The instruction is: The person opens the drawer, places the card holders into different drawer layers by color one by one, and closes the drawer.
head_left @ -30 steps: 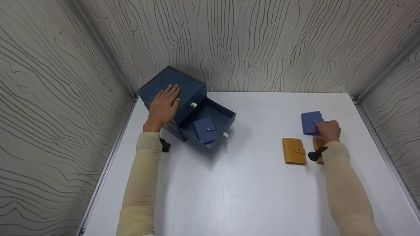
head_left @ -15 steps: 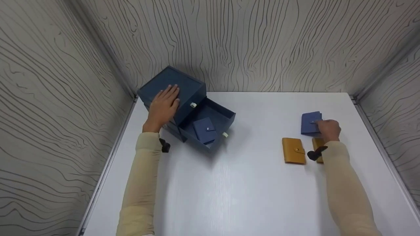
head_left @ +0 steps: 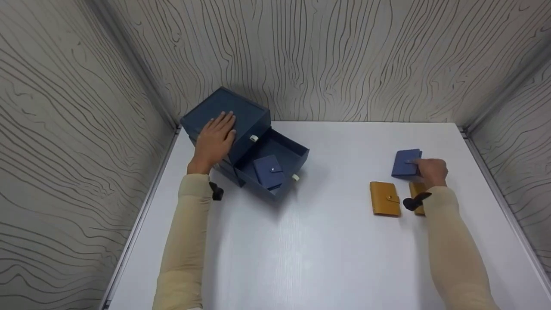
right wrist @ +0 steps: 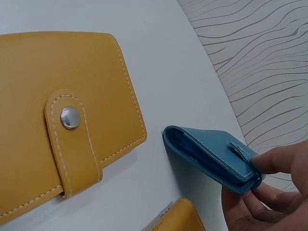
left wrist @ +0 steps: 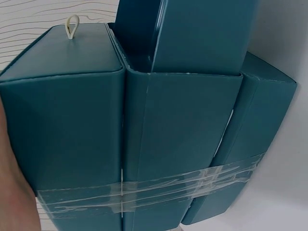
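Observation:
My left hand (head_left: 214,140) lies flat on top of the dark blue drawer box (head_left: 224,105), fingers straight. One drawer (head_left: 297,144) of the box is pulled out, and inside it lies a blue wallet (head_left: 267,168) with a snap strap. At the right, my right hand (head_left: 431,171) pinches another blue wallet (head_left: 403,163) by its strap side, thumb above and fingers below. In the right wrist view this blue wallet (right wrist: 211,154) is tilted, its held edge raised off the white table.
Two yellow wallets lie on the white table (head_left: 327,241): one yellow wallet (head_left: 384,198) left of my right forearm, the other yellow wallet (head_left: 416,191) partly hidden under the wrist. Clear tape (left wrist: 159,195) wraps the box's several stacked sections. Patterned walls (head_left: 323,60) border the table.
The blue wallet at the right goes from lying flat to tilted, its strap edge lifted by my right hand. My left hand stays on the box.

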A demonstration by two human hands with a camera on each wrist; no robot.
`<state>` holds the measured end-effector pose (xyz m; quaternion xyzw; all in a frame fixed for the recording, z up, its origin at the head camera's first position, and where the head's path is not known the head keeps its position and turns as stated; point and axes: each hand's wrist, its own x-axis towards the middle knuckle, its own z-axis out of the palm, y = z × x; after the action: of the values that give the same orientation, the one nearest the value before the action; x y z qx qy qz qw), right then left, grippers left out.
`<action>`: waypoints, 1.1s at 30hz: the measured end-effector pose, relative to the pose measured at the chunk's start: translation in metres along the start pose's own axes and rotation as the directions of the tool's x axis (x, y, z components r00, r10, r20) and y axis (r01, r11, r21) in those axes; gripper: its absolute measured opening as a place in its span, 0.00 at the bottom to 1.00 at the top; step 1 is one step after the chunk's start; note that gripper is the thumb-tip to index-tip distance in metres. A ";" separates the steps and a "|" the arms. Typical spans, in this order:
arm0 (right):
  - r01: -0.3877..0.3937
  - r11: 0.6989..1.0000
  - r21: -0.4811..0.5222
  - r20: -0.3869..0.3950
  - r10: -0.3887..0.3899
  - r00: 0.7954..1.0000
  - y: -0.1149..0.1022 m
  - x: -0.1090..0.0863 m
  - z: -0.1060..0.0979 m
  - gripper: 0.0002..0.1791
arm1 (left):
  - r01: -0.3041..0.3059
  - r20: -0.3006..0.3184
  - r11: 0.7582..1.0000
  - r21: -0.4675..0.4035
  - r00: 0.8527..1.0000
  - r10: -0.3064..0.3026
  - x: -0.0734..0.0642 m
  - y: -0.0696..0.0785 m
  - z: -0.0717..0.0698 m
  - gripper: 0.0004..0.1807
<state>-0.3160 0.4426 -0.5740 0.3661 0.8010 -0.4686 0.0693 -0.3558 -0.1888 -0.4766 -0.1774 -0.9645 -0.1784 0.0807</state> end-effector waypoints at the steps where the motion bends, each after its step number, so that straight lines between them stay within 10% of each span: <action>1: -0.004 1.000 0.013 -0.001 0.004 1.000 0.000 0.000 0.000 0.37 | 0.001 0.000 1.000 0.001 1.000 -0.001 0.000 0.000 0.000 0.32; 33: 0.016 0.993 0.118 0.004 -0.016 1.000 -0.009 -0.013 -0.005 0.37 | -0.004 -0.006 1.000 0.010 1.000 0.004 0.000 0.001 -0.002 0.31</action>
<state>-0.3117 0.4370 -0.5593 0.3619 0.7746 -0.5166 0.0458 -0.3556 -0.1884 -0.4747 -0.1785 -0.9647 -0.1740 0.0848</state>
